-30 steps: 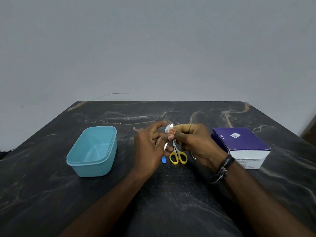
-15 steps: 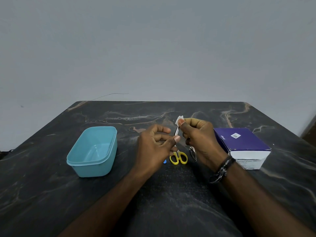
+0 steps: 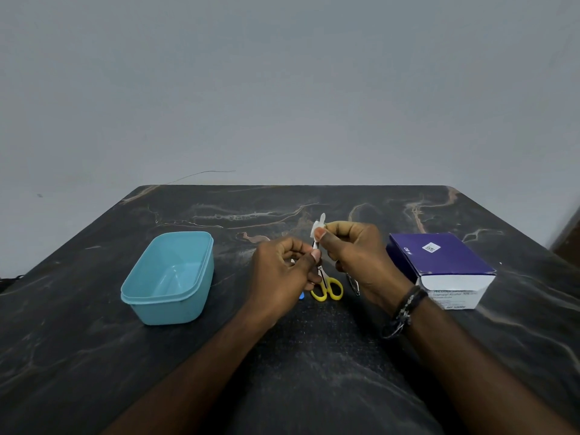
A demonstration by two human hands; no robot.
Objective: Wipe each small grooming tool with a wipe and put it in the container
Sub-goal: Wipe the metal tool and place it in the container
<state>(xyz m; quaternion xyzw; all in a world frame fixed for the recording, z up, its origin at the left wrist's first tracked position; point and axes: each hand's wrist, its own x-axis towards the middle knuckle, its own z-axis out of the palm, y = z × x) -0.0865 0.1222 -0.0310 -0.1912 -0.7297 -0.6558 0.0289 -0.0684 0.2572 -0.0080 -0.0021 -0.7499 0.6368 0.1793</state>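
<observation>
My left hand [image 3: 282, 274] pinches the lower end of a thin metal tool [image 3: 315, 245] and holds it upright above the table. My right hand [image 3: 354, 255] pinches a small white wipe [image 3: 317, 227] around the tool's upper end. Beneath my hands, small scissors with yellow handles [image 3: 329, 288] lie on the table. A metal nail clipper [image 3: 353, 284] lies to their right, and a small blue item [image 3: 302, 295], mostly hidden by my left hand, lies to their left. The light blue container [image 3: 169, 277] stands open on the left with nothing in it.
A purple and white box of alcohol swabs [image 3: 439, 262] stands to the right of my right hand. The dark marbled table [image 3: 314, 356] runs back to a plain grey wall. Beaded bands circle my right wrist [image 3: 405, 309].
My right hand has drawn the wipe upward along the thin tool, away from my left hand. My left hand's fingers have curled in around the tool's lower end.
</observation>
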